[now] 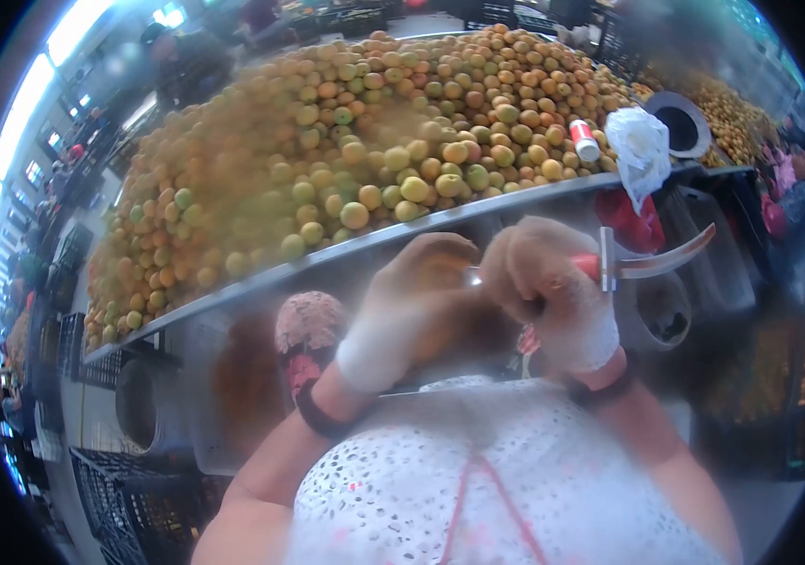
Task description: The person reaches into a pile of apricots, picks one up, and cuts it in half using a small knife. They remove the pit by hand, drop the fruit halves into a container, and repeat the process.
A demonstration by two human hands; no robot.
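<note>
My right hand (553, 282), in a dirty whitish glove, is closed round the red handle (588, 266) of a curved knife. The knife's blade (671, 256) points right and slightly up, beyond a flat metal crosspiece (607, 259). Close beside it, my left hand (412, 297), also gloved, has its fingers curled in. A small shiny metal bit (474, 276) shows between the two hands. The camera is smeared here, and what my left fingers hold, if anything, is hidden. Both hands are above my lap, in front of the metal table edge (402, 226).
A large heap of round yellow-orange and greenish fruit (412, 188) covers the table. On it lie a red-and-white bottle (583, 141) and a white plastic bag (638, 146). Buckets (661, 306) stand below, black crates (138, 499) at lower left. A person (793, 207) is at far right.
</note>
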